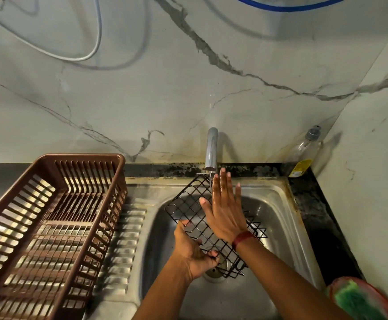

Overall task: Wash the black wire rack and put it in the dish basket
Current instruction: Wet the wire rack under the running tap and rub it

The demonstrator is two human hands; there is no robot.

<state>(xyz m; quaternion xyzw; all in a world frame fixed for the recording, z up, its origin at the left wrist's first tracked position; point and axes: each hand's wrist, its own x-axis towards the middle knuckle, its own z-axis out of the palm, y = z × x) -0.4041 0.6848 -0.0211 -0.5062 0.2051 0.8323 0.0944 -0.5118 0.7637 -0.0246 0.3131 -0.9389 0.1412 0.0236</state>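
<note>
Wire rack [188, 215], black, hangs tilted over the sink [278, 197], its far end under the tap [211, 146]. The left hand [193, 252] grips its near edge; the right hand [225, 215] lies flat on the mesh, fingers straight and seemingly wet. Left of the sink sits the brown dish basket [82, 156].

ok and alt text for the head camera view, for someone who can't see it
A person holds a black wire rack over a steel sink beneath the tap, left hand gripping its near edge, right hand laid flat on the mesh. A brown slatted dish basket sits on the drainboard to the left.
</note>
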